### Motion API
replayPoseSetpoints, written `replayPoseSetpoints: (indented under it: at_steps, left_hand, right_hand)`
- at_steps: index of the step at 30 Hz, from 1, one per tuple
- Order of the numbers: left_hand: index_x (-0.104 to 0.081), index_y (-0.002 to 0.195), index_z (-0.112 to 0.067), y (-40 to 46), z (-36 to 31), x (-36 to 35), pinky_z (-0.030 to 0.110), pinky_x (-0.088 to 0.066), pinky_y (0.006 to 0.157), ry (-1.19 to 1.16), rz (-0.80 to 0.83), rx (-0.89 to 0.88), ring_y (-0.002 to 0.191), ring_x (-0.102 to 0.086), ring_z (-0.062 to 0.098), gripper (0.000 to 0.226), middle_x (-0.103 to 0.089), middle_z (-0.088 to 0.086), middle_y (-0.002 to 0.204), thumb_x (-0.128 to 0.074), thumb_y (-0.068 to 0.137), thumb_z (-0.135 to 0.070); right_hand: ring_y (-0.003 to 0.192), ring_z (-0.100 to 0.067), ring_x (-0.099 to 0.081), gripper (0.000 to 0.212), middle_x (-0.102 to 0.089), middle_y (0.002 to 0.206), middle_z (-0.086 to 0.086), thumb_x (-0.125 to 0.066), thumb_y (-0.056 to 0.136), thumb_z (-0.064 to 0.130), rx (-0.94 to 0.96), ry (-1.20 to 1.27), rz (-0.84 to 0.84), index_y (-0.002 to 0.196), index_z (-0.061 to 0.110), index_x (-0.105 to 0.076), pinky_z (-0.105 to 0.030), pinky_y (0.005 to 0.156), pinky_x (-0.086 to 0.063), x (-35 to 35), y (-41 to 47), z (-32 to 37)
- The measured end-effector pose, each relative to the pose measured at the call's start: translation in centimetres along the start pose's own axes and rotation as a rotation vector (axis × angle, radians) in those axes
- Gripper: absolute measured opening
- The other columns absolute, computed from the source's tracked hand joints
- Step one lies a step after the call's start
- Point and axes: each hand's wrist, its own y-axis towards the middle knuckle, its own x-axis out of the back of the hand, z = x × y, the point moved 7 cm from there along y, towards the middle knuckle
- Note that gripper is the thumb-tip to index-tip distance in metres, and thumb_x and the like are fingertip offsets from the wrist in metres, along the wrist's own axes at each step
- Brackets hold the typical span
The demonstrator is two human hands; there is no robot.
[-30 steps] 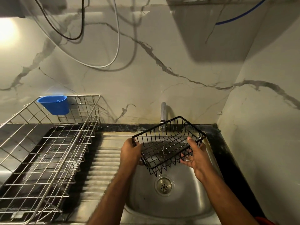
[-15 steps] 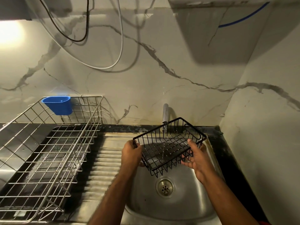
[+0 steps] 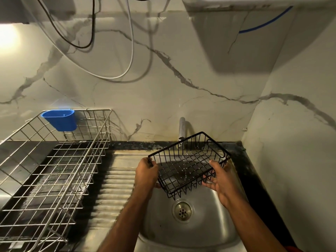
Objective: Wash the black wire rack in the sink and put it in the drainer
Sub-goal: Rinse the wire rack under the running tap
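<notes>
The black wire rack (image 3: 189,160), a small open basket, hangs tilted over the round steel sink (image 3: 223,231), just under the tap (image 3: 181,127). A thin stream of water falls through its bottom. My left hand (image 3: 146,174) grips the rack's left corner. My right hand (image 3: 219,176) holds its right front side, fingers underneath. The steel wire drainer (image 3: 54,171) stands to the left on the counter.
A blue plastic cup (image 3: 61,120) hangs on the drainer's back rim. A ribbed steel draining board (image 3: 116,180) lies between drainer and sink. The sink's drain (image 3: 182,210) shows below the rack. Cables (image 3: 131,51) loop down the marble wall; a side wall stands close on the right.
The rack stays under the tap in both hands, with almost no shift. The view has tilted slightly.
</notes>
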Motion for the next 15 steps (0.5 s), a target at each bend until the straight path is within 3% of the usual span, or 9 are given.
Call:
replayPoseSetpoints:
  at_steps: [5, 8, 12, 15]
  left_hand:
    - [-0.054, 0.124, -0.015, -0.4, -0.6, 0.5, 0.032, -0.056, 0.052, -0.008, -0.002, -0.015, 0.091, -0.068, 0.028, 0.027, -0.063, 0.007, 0.108, -0.061, 0.098, -0.010]
    - [-0.057, 0.119, -0.015, -0.6, -0.8, 1.0, 0.036, -0.061, 0.055, 0.026, -0.025, -0.019, 0.088, -0.069, 0.026, 0.024, -0.065, 0.007, 0.104, -0.065, 0.097, -0.013]
    - [-0.059, 0.112, -0.013, -0.8, -1.0, 1.6, 0.036, -0.063, 0.062, 0.192, -0.028, -0.061, 0.082, -0.069, 0.020, 0.018, -0.066, 0.005, 0.097, -0.065, 0.097, -0.020]
    - [-0.056, 0.115, -0.010, -1.2, -1.6, 2.2, 0.031, -0.056, 0.049, 0.189, -0.016, -0.096, 0.064, -0.068, 0.019, 0.028, -0.071, 0.007, 0.094, -0.062, 0.100, -0.033]
  right_hand:
    - [0.083, -0.020, -0.056, 0.064, -0.036, 0.149, -0.021, -0.065, 0.095, 0.022, -0.027, 0.010, 0.015, 0.149, 0.018, -0.029, -0.061, 0.090, -0.054, -0.2, -0.4, 0.1]
    - [0.081, -0.021, -0.056, 0.040, -0.042, 0.130, -0.014, -0.064, 0.096, 0.021, -0.055, 0.023, 0.023, 0.127, 0.017, -0.039, -0.062, 0.092, -0.052, -0.4, -0.7, 0.1]
    - [0.089, -0.028, -0.061, 0.018, -0.050, 0.118, -0.007, -0.062, 0.096, 0.024, -0.085, -0.004, 0.011, 0.105, 0.020, -0.048, -0.061, 0.090, -0.053, -0.4, -1.0, -0.2]
    - [0.088, -0.029, -0.061, 0.008, -0.054, 0.096, -0.002, -0.057, 0.098, 0.027, -0.082, -0.039, -0.009, 0.095, 0.026, -0.051, -0.061, 0.089, -0.053, 0.0, -1.0, -0.1]
